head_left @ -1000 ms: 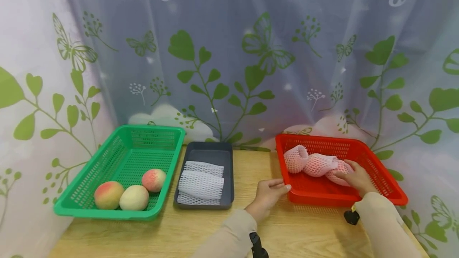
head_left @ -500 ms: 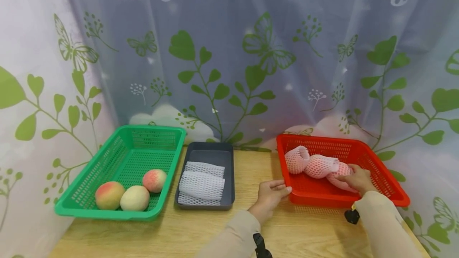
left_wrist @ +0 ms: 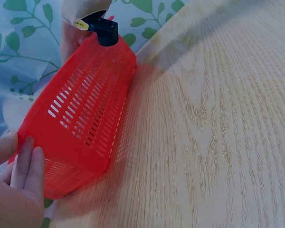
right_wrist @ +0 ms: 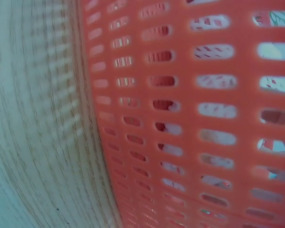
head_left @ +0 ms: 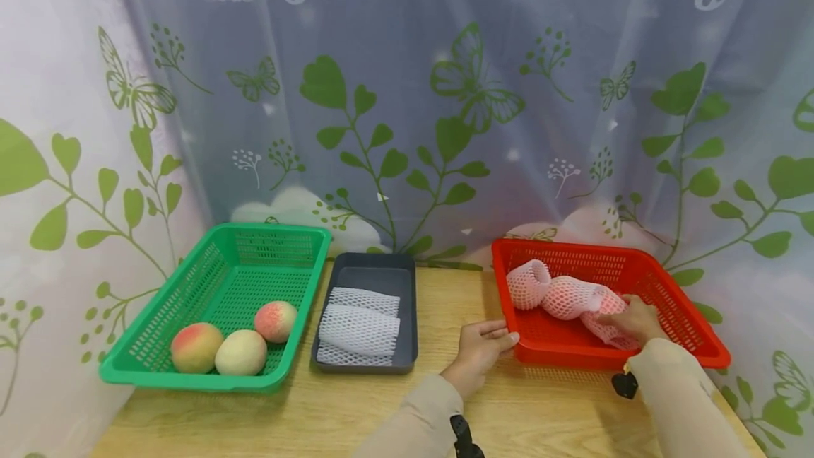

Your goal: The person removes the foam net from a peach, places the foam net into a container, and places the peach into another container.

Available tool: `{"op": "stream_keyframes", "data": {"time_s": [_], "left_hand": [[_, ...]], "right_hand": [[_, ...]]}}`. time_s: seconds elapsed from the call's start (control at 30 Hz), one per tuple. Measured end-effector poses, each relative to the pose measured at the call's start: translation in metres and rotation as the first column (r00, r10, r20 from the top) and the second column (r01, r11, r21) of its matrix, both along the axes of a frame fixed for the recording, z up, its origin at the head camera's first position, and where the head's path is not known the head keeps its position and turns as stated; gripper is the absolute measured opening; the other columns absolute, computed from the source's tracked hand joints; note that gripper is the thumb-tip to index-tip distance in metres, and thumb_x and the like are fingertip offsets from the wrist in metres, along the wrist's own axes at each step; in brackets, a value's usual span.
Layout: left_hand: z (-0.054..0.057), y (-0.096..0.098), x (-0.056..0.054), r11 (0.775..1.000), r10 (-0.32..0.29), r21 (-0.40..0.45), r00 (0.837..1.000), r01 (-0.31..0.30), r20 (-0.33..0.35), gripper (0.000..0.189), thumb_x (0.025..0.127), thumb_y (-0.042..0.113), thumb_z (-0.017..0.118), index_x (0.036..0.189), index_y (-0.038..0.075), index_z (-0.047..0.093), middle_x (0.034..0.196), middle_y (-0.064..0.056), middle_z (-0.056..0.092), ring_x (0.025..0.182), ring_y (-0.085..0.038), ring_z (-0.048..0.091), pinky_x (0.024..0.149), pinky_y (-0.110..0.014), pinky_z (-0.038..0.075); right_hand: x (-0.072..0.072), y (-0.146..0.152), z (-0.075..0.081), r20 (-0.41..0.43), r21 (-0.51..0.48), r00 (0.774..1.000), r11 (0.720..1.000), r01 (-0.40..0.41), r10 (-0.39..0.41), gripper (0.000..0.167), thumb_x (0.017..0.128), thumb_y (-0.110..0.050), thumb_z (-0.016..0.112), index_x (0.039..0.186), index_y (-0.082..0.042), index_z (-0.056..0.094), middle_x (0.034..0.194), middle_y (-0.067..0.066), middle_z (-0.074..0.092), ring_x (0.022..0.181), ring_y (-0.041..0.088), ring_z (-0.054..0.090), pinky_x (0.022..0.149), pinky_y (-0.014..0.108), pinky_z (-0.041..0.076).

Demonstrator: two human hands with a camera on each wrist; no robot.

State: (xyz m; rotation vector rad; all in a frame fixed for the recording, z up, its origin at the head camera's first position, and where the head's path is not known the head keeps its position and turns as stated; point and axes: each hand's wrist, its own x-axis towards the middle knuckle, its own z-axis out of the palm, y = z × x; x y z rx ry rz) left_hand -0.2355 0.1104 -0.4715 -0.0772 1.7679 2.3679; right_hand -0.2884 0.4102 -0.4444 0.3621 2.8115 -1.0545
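The red basket (head_left: 559,353) stands at the right of the table. Three peaches in pink foam net sleeves lie in it: a left one (head_left: 528,285), a middle one (head_left: 569,297) and a right one (head_left: 607,316). My right hand (head_left: 639,318) reaches over the front rim and holds the right peach at its right side; some fingertips are hidden. In the right wrist view, the basket wall (right_wrist: 185,128) blocks that hand. My left hand (head_left: 480,352) pinches the basket's front left corner, with the thumb (left_wrist: 4,145) at the rim and fingers against the outer wall.
A green basket (head_left: 191,382) with three bare peaches (head_left: 240,352) stands at the left. Between the baskets lies a dark grey tray (head_left: 372,276) holding white foam net sleeves (head_left: 359,329). A patterned curtain (head_left: 394,90) hangs behind the wooden table (head_left: 267,423).
The right netted peach has turned a little, its loose sleeve end swinging toward the front right under my right hand. My left hand stays at the basket corner.
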Motion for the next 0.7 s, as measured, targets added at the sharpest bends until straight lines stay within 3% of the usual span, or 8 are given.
{"op": "stream_keyframes", "data": {"time_s": [0.2,0.27,0.37,0.5,0.6,0.7], "left_hand": [[0.0008,-0.001,-0.0007,1.0,0.0,0.022,1.0,0.0,0.021,0.029,0.081,-0.003,0.072,0.11,-0.007,0.067,0.089,-0.008,0.069,0.078,-0.016,0.068,0.08,-0.04,0.057],[0.0003,-0.0012,-0.0011,1.0,0.002,0.023,1.0,-0.002,0.026,0.029,0.081,-0.003,0.072,0.11,-0.006,0.067,0.089,-0.008,0.069,0.078,-0.016,0.068,0.081,-0.04,0.057],[-0.0011,-0.0015,-0.0011,1.0,-0.003,0.021,1.0,0.002,0.024,0.029,0.081,-0.002,0.073,0.11,-0.006,0.067,0.089,-0.008,0.069,0.078,-0.016,0.068,0.08,-0.039,0.057],[-0.0027,-0.0017,-0.0011,1.0,-0.007,0.015,1.0,0.006,0.019,0.03,0.081,-0.002,0.073,0.11,-0.006,0.067,0.089,-0.008,0.069,0.077,-0.016,0.068,0.078,-0.037,0.058],[-0.0029,-0.0017,-0.0012,1.0,-0.005,0.013,1.0,0.005,0.015,0.03,0.081,-0.001,0.073,0.11,-0.006,0.067,0.089,-0.008,0.07,0.077,-0.016,0.068,0.077,-0.037,0.058],[-0.0025,-0.0016,-0.0013,1.0,-0.007,0.016,1.0,0.007,0.014,0.029,0.081,-0.001,0.073,0.11,-0.006,0.067,0.089,-0.008,0.07,0.077,-0.016,0.068,0.078,-0.038,0.058]], "right_hand": [[-0.0048,0.0008,-0.0042,0.016,-0.091,1.0,0.996,0.006,-0.005,0.095,0.081,-0.036,0.075,0.135,0.018,0.018,0.124,0.037,0.035,0.107,0.045,0.04,0.097,0.059,0.039],[-0.0066,0.0008,-0.0052,0.028,-0.092,1.0,0.996,0.003,0.0,0.097,0.081,-0.035,0.074,0.136,0.018,0.015,0.124,0.038,0.033,0.108,0.047,0.038,0.099,0.061,0.037],[-0.0079,0.0008,-0.0066,0.036,-0.082,0.999,0.996,-0.026,0.029,0.092,0.081,-0.034,0.075,0.135,0.018,0.023,0.122,0.035,0.042,0.105,0.043,0.044,0.095,0.057,0.043],[-0.0075,0.0016,-0.0065,0.007,-0.082,0.998,0.995,-0.061,0.062,0.073,0.08,-0.033,0.077,0.124,0.015,0.045,0.099,0.016,0.063,0.087,0.027,0.055,0.076,0.037,0.053],[-0.0065,0.002,-0.0048,-0.017,-0.089,0.998,0.994,-0.068,0.067,0.068,0.08,-0.03,0.077,0.121,0.016,0.047,0.091,0.008,0.063,0.079,0.021,0.054,0.068,0.03,0.052],[-0.0057,0.0017,-0.0033,-0.033,-0.088,0.998,0.995,-0.057,0.054,0.066,0.079,-0.027,0.077,0.118,0.017,0.047,0.088,0.008,0.062,0.076,0.02,0.053,0.065,0.028,0.051]]}}
